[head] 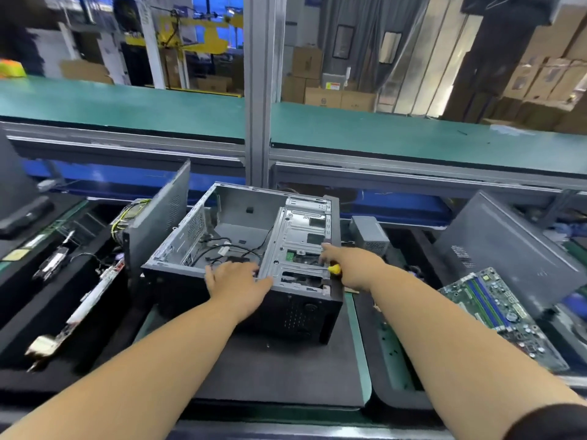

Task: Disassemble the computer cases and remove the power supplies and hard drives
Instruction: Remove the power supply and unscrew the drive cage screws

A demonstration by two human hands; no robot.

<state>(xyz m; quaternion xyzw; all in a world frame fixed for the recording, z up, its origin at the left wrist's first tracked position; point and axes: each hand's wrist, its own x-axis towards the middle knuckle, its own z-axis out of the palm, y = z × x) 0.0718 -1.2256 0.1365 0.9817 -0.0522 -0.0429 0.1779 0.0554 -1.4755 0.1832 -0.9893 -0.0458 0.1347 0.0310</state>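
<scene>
We find the open computer case (241, 249) on the bench (359, 354), under both hands. Left hand (236, 279) rests with spread fingers on its near rim. Right hand (352, 265) grips a yellow-handled screwdriver (334, 268), forefinger extended over the drive cage (298, 246).

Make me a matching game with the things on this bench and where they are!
Things:
1. open computer case
2. motherboard
3. grey power supply box
4. yellow-handled tool

Places:
A. in the right hand
B. far right, lying loose
C. under the left hand
D. behind the case, to the right

Pairs: 1-C, 2-B, 3-D, 4-A
</scene>
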